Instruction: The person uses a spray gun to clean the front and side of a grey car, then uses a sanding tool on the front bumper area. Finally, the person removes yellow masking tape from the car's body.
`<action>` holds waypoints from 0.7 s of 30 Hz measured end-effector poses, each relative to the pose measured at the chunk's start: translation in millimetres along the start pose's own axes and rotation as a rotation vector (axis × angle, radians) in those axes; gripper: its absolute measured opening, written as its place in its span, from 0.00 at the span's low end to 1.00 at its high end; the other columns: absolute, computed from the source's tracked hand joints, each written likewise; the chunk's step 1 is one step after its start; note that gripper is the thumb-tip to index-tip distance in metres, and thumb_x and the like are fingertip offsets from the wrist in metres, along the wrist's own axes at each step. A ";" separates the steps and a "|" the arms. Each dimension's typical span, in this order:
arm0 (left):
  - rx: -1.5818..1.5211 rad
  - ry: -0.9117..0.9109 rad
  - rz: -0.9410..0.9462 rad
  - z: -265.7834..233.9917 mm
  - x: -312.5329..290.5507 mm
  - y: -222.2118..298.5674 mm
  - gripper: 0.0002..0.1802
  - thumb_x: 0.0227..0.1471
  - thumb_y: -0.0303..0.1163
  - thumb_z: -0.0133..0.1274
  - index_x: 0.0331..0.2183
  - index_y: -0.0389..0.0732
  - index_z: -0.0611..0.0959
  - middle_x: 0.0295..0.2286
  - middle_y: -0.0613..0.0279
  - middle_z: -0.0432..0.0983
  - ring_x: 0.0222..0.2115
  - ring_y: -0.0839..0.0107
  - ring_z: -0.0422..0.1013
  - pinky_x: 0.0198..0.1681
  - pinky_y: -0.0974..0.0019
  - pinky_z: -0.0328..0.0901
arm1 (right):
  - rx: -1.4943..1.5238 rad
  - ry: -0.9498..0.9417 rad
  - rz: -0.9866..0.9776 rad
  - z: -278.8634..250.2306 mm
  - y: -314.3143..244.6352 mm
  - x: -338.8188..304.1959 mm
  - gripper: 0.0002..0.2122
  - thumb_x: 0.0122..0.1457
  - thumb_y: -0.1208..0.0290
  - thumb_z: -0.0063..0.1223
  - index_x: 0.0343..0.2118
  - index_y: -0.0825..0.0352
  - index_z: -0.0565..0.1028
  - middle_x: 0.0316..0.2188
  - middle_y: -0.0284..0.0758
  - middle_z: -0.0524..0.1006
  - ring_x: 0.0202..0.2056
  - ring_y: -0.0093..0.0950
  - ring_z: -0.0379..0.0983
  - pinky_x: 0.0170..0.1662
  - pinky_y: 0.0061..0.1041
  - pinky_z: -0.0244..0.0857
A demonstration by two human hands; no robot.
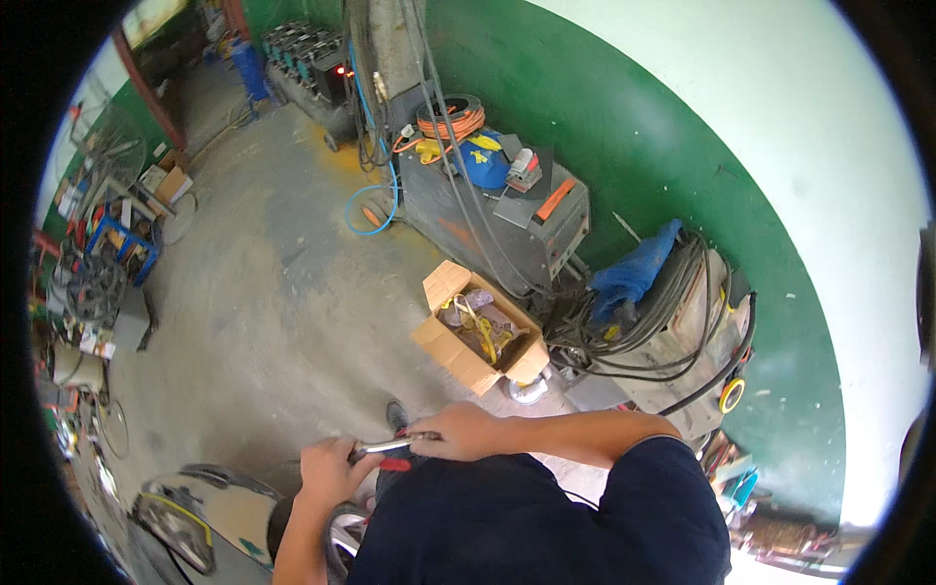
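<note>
Close in front of my body, my left hand [327, 470] and my right hand [462, 432] are both closed on a shiny, slim metal tool [388, 445]. It lies roughly level between them, its right end slightly higher. My fingers cover its two ends, so its exact kind is hidden. Just below it, near my left hand, shows a red grip-like piece [394, 465]; whether it belongs to the metal tool I cannot tell. A spoked wheel [346, 531] is partly visible beside my left forearm.
Ahead on the floor stands an open cardboard box [456, 356] with straps inside. A grey machine cabinet [439, 200] carries coiled orange cable [453, 121] and tools. Black cables [673, 336] are heaped at the right. Clutter [112, 273] lines the left side. A blue hose [370, 230] loops on the floor.
</note>
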State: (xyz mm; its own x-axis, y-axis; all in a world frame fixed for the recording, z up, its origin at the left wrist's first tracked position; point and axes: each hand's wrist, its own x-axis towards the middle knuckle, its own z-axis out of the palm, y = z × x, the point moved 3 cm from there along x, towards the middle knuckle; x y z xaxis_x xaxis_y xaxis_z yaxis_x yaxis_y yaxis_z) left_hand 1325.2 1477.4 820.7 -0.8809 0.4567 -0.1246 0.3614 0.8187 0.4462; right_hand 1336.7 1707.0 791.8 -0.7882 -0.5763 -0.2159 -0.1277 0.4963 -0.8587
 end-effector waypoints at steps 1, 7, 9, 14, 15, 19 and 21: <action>0.025 -0.031 0.090 -5.6 19.0 -9.9 0.22 0.42 0.51 0.63 0.20 0.42 0.79 0.14 0.57 0.72 0.18 0.56 0.72 0.22 0.58 0.65 | 0.019 0.038 0.050 -6.4 -2.2 3.7 0.15 0.60 0.54 0.47 0.40 0.59 0.78 0.26 0.42 0.78 0.28 0.44 0.75 0.33 0.40 0.67; 0.111 -0.346 0.497 -16.4 146.6 -3.3 0.26 0.46 0.58 0.56 0.21 0.42 0.80 0.17 0.56 0.74 0.21 0.54 0.73 0.25 0.55 0.66 | 0.223 0.329 0.355 -29.1 20.4 -1.9 0.16 0.60 0.54 0.47 0.41 0.61 0.77 0.29 0.45 0.78 0.31 0.42 0.76 0.37 0.35 0.68; 0.188 -0.472 0.561 -8.2 190.2 13.4 0.24 0.45 0.56 0.58 0.22 0.43 0.79 0.18 0.56 0.75 0.22 0.55 0.73 0.25 0.55 0.65 | 0.342 0.498 0.399 -39.2 35.8 -10.6 0.16 0.61 0.56 0.47 0.42 0.62 0.77 0.30 0.46 0.78 0.33 0.42 0.76 0.39 0.34 0.68; 0.237 -0.429 0.766 1.8 313.3 47.3 0.23 0.45 0.55 0.59 0.24 0.44 0.77 0.18 0.57 0.74 0.21 0.54 0.73 0.25 0.54 0.65 | 0.658 0.908 0.624 -45.0 86.0 -40.1 0.16 0.63 0.60 0.46 0.41 0.69 0.76 0.35 0.44 0.78 0.36 0.34 0.76 0.42 0.30 0.67; 0.252 -0.411 0.797 5.2 345.5 67.2 0.23 0.45 0.55 0.58 0.25 0.44 0.77 0.19 0.57 0.75 0.23 0.54 0.73 0.27 0.53 0.65 | 0.655 1.017 0.605 -35.9 107.2 -46.8 0.16 0.64 0.61 0.44 0.41 0.71 0.75 0.32 0.39 0.77 0.32 0.29 0.74 0.39 0.28 0.67; 0.553 -0.215 1.118 30.0 491.9 107.9 0.17 0.42 0.46 0.59 0.28 0.44 0.78 0.27 0.58 0.76 0.35 0.58 0.73 0.40 0.51 0.64 | 0.828 1.274 0.658 -37.7 100.4 -59.9 0.13 0.64 0.65 0.44 0.39 0.71 0.75 0.23 0.29 0.71 0.22 0.16 0.63 0.27 0.19 0.60; 0.679 -0.190 1.217 52.9 560.4 118.0 0.09 0.43 0.38 0.56 0.27 0.44 0.80 0.28 0.60 0.76 0.39 0.60 0.72 0.47 0.53 0.62 | 0.846 1.377 0.714 -29.7 98.3 -58.3 0.13 0.64 0.67 0.44 0.39 0.72 0.75 0.19 0.26 0.68 0.19 0.15 0.61 0.24 0.18 0.57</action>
State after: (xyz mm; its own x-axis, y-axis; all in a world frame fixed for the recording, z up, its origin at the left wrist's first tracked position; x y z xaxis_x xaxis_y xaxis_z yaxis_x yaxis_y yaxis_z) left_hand 890.3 1848.4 756.7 0.1207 0.9859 -0.1155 0.9803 -0.1368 -0.1428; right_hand 1352.2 1808.7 733.7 -0.4913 0.7182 -0.4927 0.4024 -0.3145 -0.8597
